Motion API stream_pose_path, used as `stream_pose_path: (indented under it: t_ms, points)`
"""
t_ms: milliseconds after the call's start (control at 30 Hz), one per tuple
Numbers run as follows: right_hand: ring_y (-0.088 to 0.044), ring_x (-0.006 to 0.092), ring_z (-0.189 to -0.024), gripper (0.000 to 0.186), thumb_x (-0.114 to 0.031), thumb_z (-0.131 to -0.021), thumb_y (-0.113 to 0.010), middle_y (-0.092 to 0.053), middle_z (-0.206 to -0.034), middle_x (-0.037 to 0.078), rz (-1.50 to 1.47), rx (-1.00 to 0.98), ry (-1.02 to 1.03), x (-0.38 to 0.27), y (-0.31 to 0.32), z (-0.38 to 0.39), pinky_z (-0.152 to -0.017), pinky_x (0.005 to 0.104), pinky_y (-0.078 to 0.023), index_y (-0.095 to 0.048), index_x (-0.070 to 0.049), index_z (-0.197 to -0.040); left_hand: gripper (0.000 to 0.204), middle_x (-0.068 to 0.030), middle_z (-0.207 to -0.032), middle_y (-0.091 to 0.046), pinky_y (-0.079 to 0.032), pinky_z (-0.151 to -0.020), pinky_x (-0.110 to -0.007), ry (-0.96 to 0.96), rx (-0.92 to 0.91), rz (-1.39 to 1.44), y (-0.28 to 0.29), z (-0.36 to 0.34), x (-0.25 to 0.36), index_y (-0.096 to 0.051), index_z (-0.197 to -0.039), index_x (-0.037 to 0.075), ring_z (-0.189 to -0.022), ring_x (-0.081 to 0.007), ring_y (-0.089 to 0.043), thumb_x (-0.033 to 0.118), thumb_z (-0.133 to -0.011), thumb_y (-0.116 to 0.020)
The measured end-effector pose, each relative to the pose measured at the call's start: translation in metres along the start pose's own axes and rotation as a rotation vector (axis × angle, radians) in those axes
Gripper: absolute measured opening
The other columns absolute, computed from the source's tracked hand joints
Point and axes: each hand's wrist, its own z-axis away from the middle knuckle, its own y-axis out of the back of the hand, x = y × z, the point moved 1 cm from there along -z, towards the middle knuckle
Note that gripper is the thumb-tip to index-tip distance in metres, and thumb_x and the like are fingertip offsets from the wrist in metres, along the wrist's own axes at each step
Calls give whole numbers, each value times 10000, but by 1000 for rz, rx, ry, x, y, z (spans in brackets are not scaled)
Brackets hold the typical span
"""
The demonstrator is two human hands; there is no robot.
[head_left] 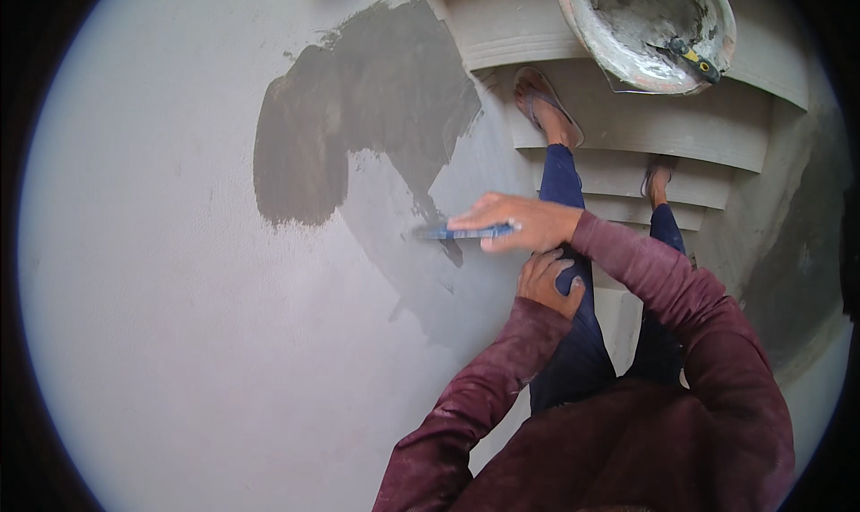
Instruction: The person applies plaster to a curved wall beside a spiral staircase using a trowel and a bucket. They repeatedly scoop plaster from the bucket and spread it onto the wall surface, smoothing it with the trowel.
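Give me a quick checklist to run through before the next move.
1. Blue tool secure in the right hand: ok, gripped.
2. Tool's edge touching the wall: cannot tell, motion blurs it.
3. Left hand steady: ok, it rests on the left knee.
4. Left foot supported: ok, on a step in a sandal.
5. Dark grey patch evenly edged: not ok, its border is ragged and a narrow tail runs down toward the tool.
6. Basin firmly seated: cannot tell, its underside is hidden.
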Motion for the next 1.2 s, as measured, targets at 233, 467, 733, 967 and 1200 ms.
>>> stream_pose_path:
  t_ms: [233, 467, 733, 967, 1200]
  points:
    - [-474, 243, -1196, 544, -333, -845, -533, -471, -1336, 138, -16, 629, -75, 68, 151, -80, -1016, 349, -320, -442, -104, -1331, 290, -101, -1148, -569, -340, -997, -440, -6, -22, -3, -4, 0, 0, -641, -958, 83, -1178, -335, -437, 197, -692, -650]
    - [-435, 272, -1174, 560, -269, -836, -552, -415, -1384, 111, 244, 459, 81, 59, 35, -48, -1038, 362, -281, -411, -120, -1357, 300, -136, -1136, -574, -343, -1003, -441, -8, 4, 8, 17, -6, -1, -636, -985, 74, -1161, -367, -449, 166, -700, -651]
    - [-463, 188, -1195, 539, -309, -877, -526, -472, -1345, 76, -25, 504, -227, 39, 144, -66, -1021, 289, -324, -394, -132, -1368, 300, -130, -1136, -576, -339, -1007, -432, -1, -19, 27, 17, -5, -1, -632, -982, 74, -1165, -356, -450, 168, -699, -659]
    - [-436, 227, -1199, 556, -260, -810, -571, -455, -1361, 75, 117, 390, 20, 52, 110, -83, -1039, 352, -304, -444, -158, -1342, 295, -121, -1123, -577, -341, -1004, -424, 22, -4, 74, -15, 9, -2, -629, -970, 70, -1172, -335, -442, 171, -694, -660]
    - [-420, 262, -1182, 576, -238, -805, -604, -446, -1364, 70, 113, -73, -28, 30, -48, 31, -1032, 380, -293, -433, -151, -1348, 291, -123, -1117, -577, -352, -995, -410, 35, 20, 103, -41, 18, 11, -632, -955, 64, -1151, -333, -458, 177, -688, -649]
